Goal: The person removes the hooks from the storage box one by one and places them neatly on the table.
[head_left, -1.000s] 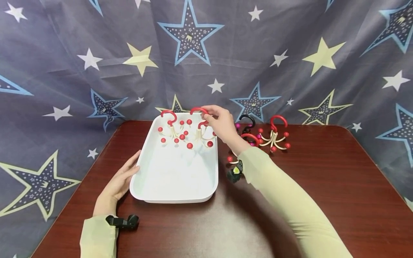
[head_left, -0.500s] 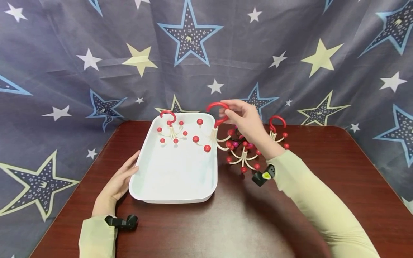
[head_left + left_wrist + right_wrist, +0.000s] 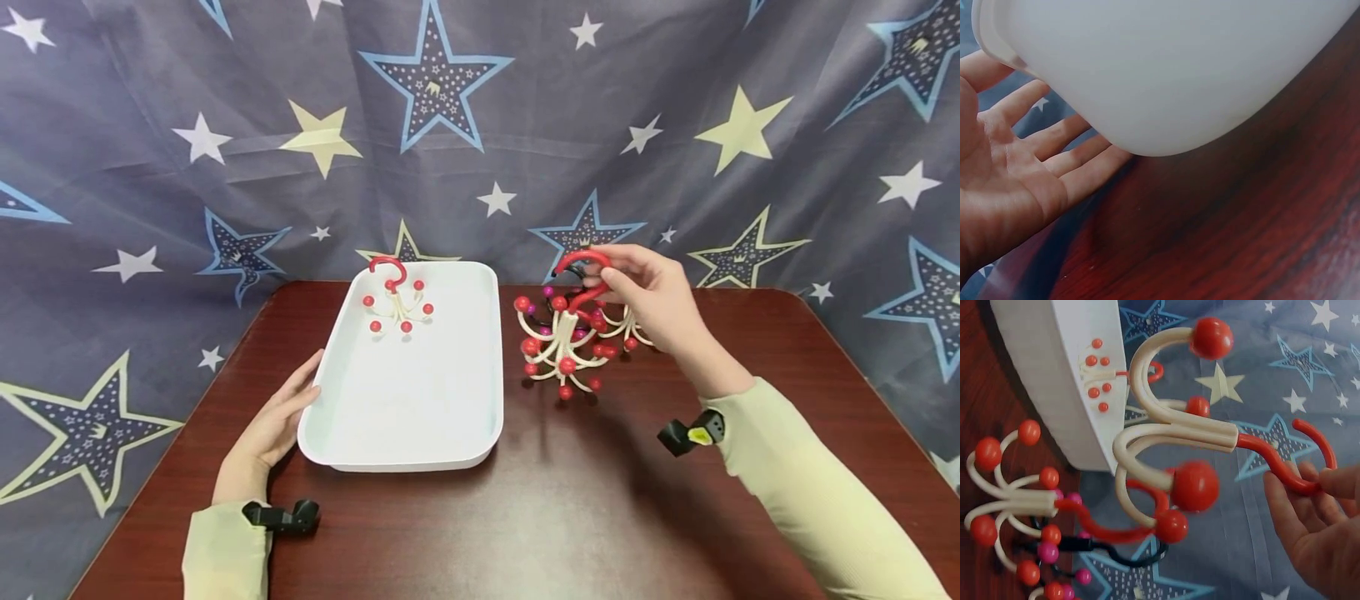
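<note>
My right hand (image 3: 660,304) pinches the red curved top of a multi-arm hanging hook (image 3: 1194,434), which has cream arms tipped with red balls. It hangs to the right of the white tray (image 3: 412,392), and in the head view it overlaps a similar hanging hook (image 3: 1032,503) standing on the table. Fairly straight fingers of my left hand (image 3: 270,417) touch the tray's left side, with the thumb at its rim; the left wrist view shows them spread along the tray's outer wall (image 3: 1147,100). One more red-and-cream hanging hook (image 3: 397,308) stands inside the tray's far left part.
Behind the held hook stands a black hanging hook (image 3: 1075,544) with magenta balls. Another red-and-cream hanging hook (image 3: 628,329) is partly hidden by my right hand. The dark red wooden table (image 3: 465,533) meets a star-patterned cloth (image 3: 480,125) at the back.
My right hand has lifted the hanging hook out of the tray and carried it right, over the hooks on the table. My left hand has stayed at the tray.
</note>
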A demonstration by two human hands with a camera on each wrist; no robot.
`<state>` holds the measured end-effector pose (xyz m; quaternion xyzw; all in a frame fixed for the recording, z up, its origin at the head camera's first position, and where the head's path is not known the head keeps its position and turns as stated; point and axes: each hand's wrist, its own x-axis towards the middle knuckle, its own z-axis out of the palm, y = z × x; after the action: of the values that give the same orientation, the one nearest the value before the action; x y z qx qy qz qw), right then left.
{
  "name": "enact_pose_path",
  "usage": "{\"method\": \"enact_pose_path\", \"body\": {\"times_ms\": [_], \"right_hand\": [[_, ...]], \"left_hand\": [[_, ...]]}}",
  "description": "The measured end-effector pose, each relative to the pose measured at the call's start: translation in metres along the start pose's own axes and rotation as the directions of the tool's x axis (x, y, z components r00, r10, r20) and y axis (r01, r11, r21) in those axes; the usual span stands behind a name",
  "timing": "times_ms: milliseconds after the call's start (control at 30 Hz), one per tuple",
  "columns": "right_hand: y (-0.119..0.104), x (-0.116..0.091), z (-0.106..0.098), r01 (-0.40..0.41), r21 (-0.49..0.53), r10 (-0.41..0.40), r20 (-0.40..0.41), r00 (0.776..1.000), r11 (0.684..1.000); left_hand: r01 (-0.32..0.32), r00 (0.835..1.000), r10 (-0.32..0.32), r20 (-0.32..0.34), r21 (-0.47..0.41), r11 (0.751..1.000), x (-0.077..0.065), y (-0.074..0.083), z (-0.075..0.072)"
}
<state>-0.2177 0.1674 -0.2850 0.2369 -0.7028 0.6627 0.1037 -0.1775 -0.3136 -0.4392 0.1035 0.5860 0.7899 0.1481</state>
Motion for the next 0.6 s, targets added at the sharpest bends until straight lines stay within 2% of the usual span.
{"method": "enact_pose_path", "body": {"times_ms": [133,267,400,500,600], "right_hand": [[0.000,-0.011,-0.014,0.009,0.046,-0.008,-0.014,1.000,0.999],[0.003,-0.022,-0.027,-0.006,0.025,0.007,-0.026,1.000,1.000],[0.009,-0.033,-0.041,-0.020,-0.114,0.014,-0.049,0.999,0.993],[0.014,-0.039,-0.050,-0.032,-0.232,0.015,-0.076,0.997,0.972],[0.020,-0.044,-0.058,-0.058,-0.298,0.026,-0.111,0.993,0.953]], "left_hand": [[0.003,1.000,-0.003,-0.010,0.011,1.000,0.000,0.000,0.001],[0.007,1.000,-0.006,-0.020,0.023,1.000,0.000,0.000,0.000],[0.009,1.000,-0.008,-0.020,0.025,1.000,0.000,0.000,0.000],[0.009,1.000,-0.009,-0.017,0.023,1.000,0.000,0.000,0.000],[0.007,1.000,-0.006,-0.015,0.024,1.000,0.001,0.000,0.000]]}}
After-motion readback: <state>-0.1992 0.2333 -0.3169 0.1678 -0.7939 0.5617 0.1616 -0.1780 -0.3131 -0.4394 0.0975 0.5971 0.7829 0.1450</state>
